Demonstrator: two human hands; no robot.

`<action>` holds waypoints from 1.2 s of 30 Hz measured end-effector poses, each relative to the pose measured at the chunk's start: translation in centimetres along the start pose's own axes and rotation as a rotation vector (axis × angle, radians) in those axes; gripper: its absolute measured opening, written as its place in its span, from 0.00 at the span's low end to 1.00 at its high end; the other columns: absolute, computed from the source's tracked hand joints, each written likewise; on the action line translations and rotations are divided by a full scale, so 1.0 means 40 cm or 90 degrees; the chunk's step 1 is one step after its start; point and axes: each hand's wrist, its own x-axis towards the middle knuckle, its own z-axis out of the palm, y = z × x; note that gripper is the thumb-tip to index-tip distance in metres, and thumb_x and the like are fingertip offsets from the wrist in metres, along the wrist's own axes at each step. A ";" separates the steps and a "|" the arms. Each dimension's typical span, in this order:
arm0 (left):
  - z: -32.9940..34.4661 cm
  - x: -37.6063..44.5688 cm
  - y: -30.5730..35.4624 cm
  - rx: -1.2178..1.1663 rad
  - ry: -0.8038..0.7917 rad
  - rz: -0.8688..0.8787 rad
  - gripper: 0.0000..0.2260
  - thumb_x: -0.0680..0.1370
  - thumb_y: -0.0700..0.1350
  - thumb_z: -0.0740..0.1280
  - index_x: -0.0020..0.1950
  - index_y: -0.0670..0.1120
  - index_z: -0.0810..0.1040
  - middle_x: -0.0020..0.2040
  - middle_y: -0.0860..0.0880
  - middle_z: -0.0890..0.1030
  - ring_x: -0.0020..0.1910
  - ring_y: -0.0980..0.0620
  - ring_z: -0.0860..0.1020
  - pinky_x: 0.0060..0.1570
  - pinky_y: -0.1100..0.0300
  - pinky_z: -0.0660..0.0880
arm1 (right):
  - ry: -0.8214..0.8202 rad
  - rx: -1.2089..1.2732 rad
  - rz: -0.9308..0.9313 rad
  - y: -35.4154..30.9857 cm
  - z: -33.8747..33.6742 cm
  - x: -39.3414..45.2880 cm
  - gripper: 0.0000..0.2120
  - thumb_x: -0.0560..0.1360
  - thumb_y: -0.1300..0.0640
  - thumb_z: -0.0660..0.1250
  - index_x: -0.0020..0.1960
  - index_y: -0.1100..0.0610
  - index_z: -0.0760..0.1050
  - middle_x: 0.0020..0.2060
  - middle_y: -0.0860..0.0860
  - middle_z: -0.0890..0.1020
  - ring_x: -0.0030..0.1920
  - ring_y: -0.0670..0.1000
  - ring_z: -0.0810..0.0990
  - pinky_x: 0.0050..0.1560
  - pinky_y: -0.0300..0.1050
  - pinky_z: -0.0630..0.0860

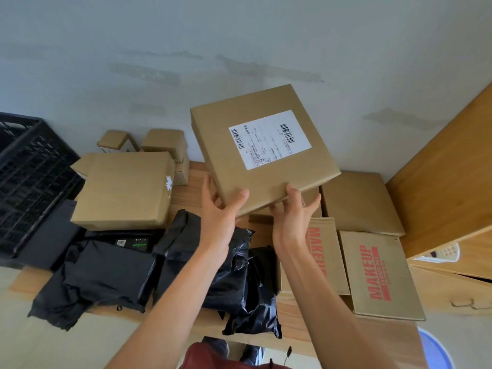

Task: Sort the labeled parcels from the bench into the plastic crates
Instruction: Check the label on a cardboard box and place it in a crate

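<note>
a: what sat far left?
b: a black lattice plastic crate (29, 177), then a plain cardboard box (122, 190) and crinkled black poly bags (106, 275) on the wooden bench (191, 193).
a: and the labeled parcel?
b: the flat square parcel (263, 147) was raised above the bench, left hand (221, 211) and right hand (295, 211) gripping its near edge. red-printed makeup cartons (378, 275) lay right.

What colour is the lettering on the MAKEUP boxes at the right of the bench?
Red, printed on brown cardboard; the MAKEUP box shows it best in the head view.
</note>
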 end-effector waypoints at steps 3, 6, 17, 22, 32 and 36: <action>-0.042 0.020 0.014 -0.010 0.020 0.015 0.38 0.75 0.41 0.77 0.81 0.57 0.65 0.65 0.57 0.83 0.64 0.53 0.82 0.65 0.41 0.78 | -0.035 -0.041 -0.001 -0.008 -0.020 -0.006 0.55 0.70 0.51 0.77 0.83 0.39 0.42 0.72 0.53 0.74 0.70 0.53 0.78 0.66 0.66 0.77; -0.093 0.039 0.046 -0.019 0.028 0.009 0.36 0.75 0.43 0.76 0.80 0.58 0.67 0.62 0.58 0.84 0.60 0.55 0.83 0.57 0.46 0.81 | -0.040 -0.083 -0.001 -0.053 -0.057 0.015 0.53 0.70 0.44 0.76 0.84 0.39 0.45 0.73 0.50 0.74 0.70 0.53 0.78 0.67 0.68 0.76; -0.201 0.117 0.148 0.027 -0.001 0.002 0.30 0.70 0.60 0.75 0.70 0.58 0.75 0.68 0.54 0.80 0.70 0.47 0.75 0.70 0.38 0.70 | -0.247 -0.272 0.083 -0.139 -0.086 0.024 0.49 0.73 0.45 0.72 0.85 0.48 0.47 0.61 0.45 0.85 0.61 0.49 0.84 0.70 0.67 0.73; -0.168 0.100 0.158 -0.057 0.142 0.087 0.25 0.77 0.62 0.70 0.73 0.58 0.72 0.72 0.58 0.74 0.74 0.54 0.71 0.71 0.41 0.71 | -0.213 -0.154 0.083 -0.103 -0.069 0.001 0.48 0.72 0.52 0.70 0.85 0.48 0.46 0.63 0.50 0.82 0.56 0.50 0.86 0.62 0.60 0.79; -0.051 0.021 0.029 -0.041 0.055 0.038 0.46 0.69 0.59 0.82 0.81 0.59 0.62 0.75 0.54 0.76 0.73 0.53 0.74 0.72 0.40 0.72 | -0.265 -0.153 0.053 0.032 -0.001 -0.082 0.31 0.77 0.60 0.70 0.76 0.45 0.64 0.67 0.62 0.79 0.62 0.64 0.82 0.61 0.65 0.80; -0.068 0.027 0.018 -0.034 0.057 0.059 0.33 0.77 0.40 0.76 0.78 0.55 0.68 0.67 0.54 0.82 0.66 0.51 0.81 0.67 0.38 0.76 | -0.306 -0.223 0.050 0.038 -0.011 -0.107 0.33 0.80 0.62 0.71 0.77 0.40 0.63 0.69 0.57 0.79 0.68 0.59 0.80 0.69 0.65 0.76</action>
